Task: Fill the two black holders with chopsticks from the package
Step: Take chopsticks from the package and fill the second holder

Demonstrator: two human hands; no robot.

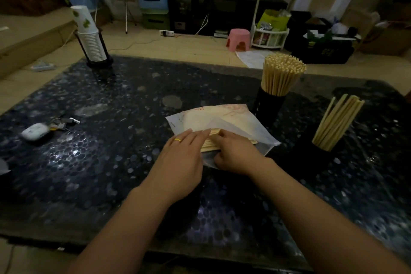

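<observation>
Chopsticks (210,143) lie as a flat bundle half inside the package (222,122), directly under your fingers, near the middle of the bench (111,162).

Hand state: your left hand (180,162) lies flat, fingers straight and together, pressing the left side of the bundle. Your right hand (235,155) has its fingers curled round the right side of the bundle and the plastic edge; how firmly they grip cannot be told.

Hazards, largest first:
1. Full holder (270,104), beyond your right fingers and near the package corner. It is packed and top-heavy in appearance. A forward sweep of the bundle could likely tip it.
2. Partly filled holder (320,153), to the right of your right fingers. Its sticks (338,122) lean outward; a careless insertion may knock them or upset the holder.
3. Package film. Loose plastic may drag along with the bundle and snag sticks.
4. Bundle. An uneven grip may let single sticks fan out and roll.

Open room: the bench surface between your right fingers and the partly filled holder is open. The near bench edge lies well behind your wrists. The cup stack (89,33) and keys (62,123), well left of your left fingers, appear out of the working path.
</observation>
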